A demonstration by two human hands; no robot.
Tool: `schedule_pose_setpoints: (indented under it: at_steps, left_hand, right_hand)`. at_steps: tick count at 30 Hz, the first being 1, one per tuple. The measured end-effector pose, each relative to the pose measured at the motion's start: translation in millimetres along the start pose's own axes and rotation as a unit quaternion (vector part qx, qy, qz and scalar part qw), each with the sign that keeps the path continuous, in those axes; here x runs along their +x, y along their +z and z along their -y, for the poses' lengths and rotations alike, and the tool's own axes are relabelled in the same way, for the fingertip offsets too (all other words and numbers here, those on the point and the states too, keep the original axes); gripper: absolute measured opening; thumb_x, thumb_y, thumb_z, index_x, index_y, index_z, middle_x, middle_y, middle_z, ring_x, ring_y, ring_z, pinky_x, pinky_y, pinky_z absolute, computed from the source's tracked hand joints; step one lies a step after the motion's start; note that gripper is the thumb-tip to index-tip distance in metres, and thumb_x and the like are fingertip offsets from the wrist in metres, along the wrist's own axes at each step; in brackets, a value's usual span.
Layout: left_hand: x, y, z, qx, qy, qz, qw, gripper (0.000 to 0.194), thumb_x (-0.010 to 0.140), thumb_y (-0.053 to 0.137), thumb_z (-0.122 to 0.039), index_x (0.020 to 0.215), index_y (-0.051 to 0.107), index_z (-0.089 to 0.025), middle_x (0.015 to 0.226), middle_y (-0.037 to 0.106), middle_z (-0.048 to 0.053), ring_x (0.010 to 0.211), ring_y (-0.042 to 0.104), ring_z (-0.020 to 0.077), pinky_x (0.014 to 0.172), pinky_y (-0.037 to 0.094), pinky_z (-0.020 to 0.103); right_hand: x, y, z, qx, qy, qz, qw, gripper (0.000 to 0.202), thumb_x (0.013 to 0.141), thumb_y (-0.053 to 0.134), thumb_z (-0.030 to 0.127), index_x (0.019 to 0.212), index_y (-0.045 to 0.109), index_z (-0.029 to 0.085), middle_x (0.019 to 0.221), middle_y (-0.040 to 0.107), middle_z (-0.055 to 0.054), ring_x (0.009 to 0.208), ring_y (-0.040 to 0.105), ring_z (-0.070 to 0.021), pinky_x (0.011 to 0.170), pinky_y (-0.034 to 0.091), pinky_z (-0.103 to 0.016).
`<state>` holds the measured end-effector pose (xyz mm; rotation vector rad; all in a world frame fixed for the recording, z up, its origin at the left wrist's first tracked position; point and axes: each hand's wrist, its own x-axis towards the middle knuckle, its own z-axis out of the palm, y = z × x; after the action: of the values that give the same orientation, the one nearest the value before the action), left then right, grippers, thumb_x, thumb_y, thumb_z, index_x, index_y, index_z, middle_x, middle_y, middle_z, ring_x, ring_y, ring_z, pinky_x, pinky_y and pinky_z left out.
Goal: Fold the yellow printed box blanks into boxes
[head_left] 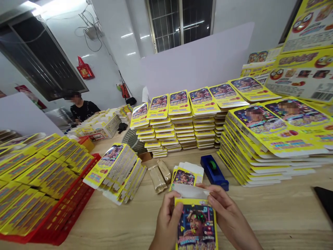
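Low in the middle of the view, both my hands hold one small yellow carton with a printed picture on its front. My left hand grips its left side with the thumb on the front. My right hand holds the right side, fingertips on the white top flap, which stands open. Just beyond it lies an opened flat carton. Two tan foil packets rest on the wooden table to the left of that.
A blue tape dispenser lies ahead of my right hand. Fanned flat cartons lie to the left, a red crate of filled cartons far left, tall stacks of flat cartons behind and right. A seated person works at the far left.
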<state>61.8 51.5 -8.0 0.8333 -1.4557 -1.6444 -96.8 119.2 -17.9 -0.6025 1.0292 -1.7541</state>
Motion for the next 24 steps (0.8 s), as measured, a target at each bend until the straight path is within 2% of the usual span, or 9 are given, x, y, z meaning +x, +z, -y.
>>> schedule_pose_setpoints:
  at_steps: [4, 8, 10, 12, 15, 17, 19, 24]
  left_hand:
    - [1.6, -5.5, 2.7, 0.047, 0.01, 0.021, 0.999, 0.024, 0.085, 0.054, -0.043, 0.089, 0.053, -0.02, 0.079, 0.056, -0.002, 0.073, 0.052, 0.012, 0.068, 0.043, 0.021]
    - [-4.2, -0.1, 11.5, 0.027, 0.025, 0.045, 0.998, 0.024, 0.087, 0.053, -0.04, 0.1, 0.049, -0.021, 0.09, 0.063, 0.002, 0.083, 0.057, 0.0151, 0.079, 0.044, 0.026]
    - [-7.5, 1.6, 14.6, -0.019, 0.018, 0.042, 0.999, 0.031, 0.086, 0.055, -0.039, 0.109, 0.043, -0.023, 0.101, 0.065, 0.005, 0.09, 0.06, 0.0171, 0.083, 0.044, 0.029]
    - [-10.0, 0.6, 15.9, -0.049, 0.002, 0.043, 0.998, 0.043, 0.086, 0.055, -0.039, 0.12, 0.036, -0.024, 0.113, 0.064, 0.008, 0.099, 0.061, 0.0196, 0.089, 0.044, 0.033]
    - [-11.4, -5.5, 15.5, -0.001, -0.013, 0.096, 0.995, 0.054, 0.088, 0.052, -0.038, 0.134, 0.028, -0.024, 0.129, 0.056, 0.012, 0.114, 0.055, 0.0218, 0.099, 0.04, 0.037]
    - [-11.4, -10.3, 14.7, 0.055, -0.006, 0.114, 0.992, 0.054, 0.089, 0.05, -0.037, 0.137, 0.03, -0.024, 0.137, 0.05, 0.011, 0.123, 0.048, 0.0225, 0.104, 0.036, 0.037]
    - [-11.5, -13.8, 13.7, 0.109, 0.006, 0.107, 0.988, 0.049, 0.089, 0.049, -0.037, 0.135, 0.038, -0.023, 0.139, 0.048, 0.01, 0.126, 0.045, 0.0226, 0.106, 0.035, 0.036]
    - [-14.6, -14.8, 10.2, 0.185, 0.014, 0.116, 0.976, 0.035, 0.089, 0.048, -0.04, 0.118, 0.059, -0.022, 0.119, 0.063, 0.007, 0.11, 0.057, 0.0199, 0.097, 0.042, 0.029]
  right_hand:
    - [-1.6, -0.2, 2.4, -0.067, -0.024, 0.053, 0.996, 0.025, 0.076, 0.068, 0.045, 0.07, 0.058, 0.023, 0.116, 0.063, -0.004, 0.111, 0.054, -0.0235, 0.087, 0.045, -0.031]
    - [0.2, 1.6, 10.8, -0.122, -0.011, 0.066, 0.99, 0.033, 0.075, 0.07, 0.046, 0.067, 0.049, 0.022, 0.104, 0.066, -0.004, 0.102, 0.057, -0.0223, 0.084, 0.045, -0.031]
    - [1.7, 3.0, 16.0, -0.131, 0.015, 0.086, 0.988, 0.029, 0.076, 0.069, 0.043, 0.071, 0.049, 0.022, 0.1, 0.067, -0.003, 0.099, 0.059, -0.0208, 0.084, 0.045, -0.03]
    - [2.6, 4.2, 20.3, -0.147, 0.033, 0.111, 0.982, 0.024, 0.076, 0.069, 0.042, 0.082, 0.056, 0.023, 0.098, 0.068, -0.002, 0.096, 0.061, -0.0202, 0.082, 0.046, -0.029]
    - [2.7, 5.3, 23.9, -0.205, 0.044, 0.099, 0.973, 0.027, 0.076, 0.068, 0.045, 0.092, 0.065, 0.023, 0.092, 0.069, -0.003, 0.085, 0.063, -0.0188, 0.069, 0.048, -0.025]
    - [2.1, 5.4, 25.2, -0.221, 0.031, 0.098, 0.97, 0.023, 0.076, 0.068, 0.044, 0.086, 0.07, 0.023, 0.092, 0.07, -0.004, 0.086, 0.063, -0.0189, 0.07, 0.049, -0.024]
    - [1.3, 4.1, 26.4, -0.21, 0.01, 0.115, 0.971, 0.018, 0.076, 0.069, 0.041, 0.079, 0.073, 0.024, 0.094, 0.07, -0.004, 0.092, 0.062, -0.0193, 0.079, 0.048, -0.026]
    - [-2.1, -5.8, 27.1, -0.156, 0.038, 0.176, 0.971, 0.011, 0.074, 0.072, 0.036, 0.081, 0.075, 0.027, 0.1, 0.068, -0.004, 0.094, 0.062, -0.0183, 0.083, 0.047, -0.027]
